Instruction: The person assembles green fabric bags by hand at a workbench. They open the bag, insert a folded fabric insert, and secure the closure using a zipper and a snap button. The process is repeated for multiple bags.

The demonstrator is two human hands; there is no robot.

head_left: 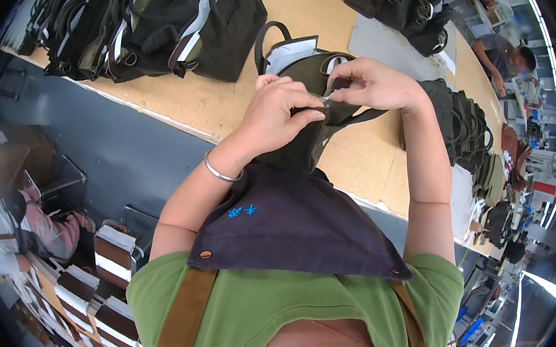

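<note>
A dark olive bag (287, 153) stands at the table's edge in front of me, its near side against my dark apron. A black handle loop (259, 51) rises from its far side, beside a white panel (291, 55). My left hand (280, 104) is closed in a pinch on the bag's upper edge. Close beside it my right hand (371, 85) is closed too, thumb and fingertips pressed together at a small, light, shiny piece (327, 95) between the hands. The fingers partly hide that piece, and I cannot make out its kind. A dark strap (359, 118) hangs below the right hand.
Dark bags with handles (226, 36) crowd the wooden table (383, 171) at the far left, with more (402, 4) at the far right. Stacked dark pieces (462, 124) lie right of my right arm. Another person (503, 58) sits far right; someone in pink (54, 226) sits left.
</note>
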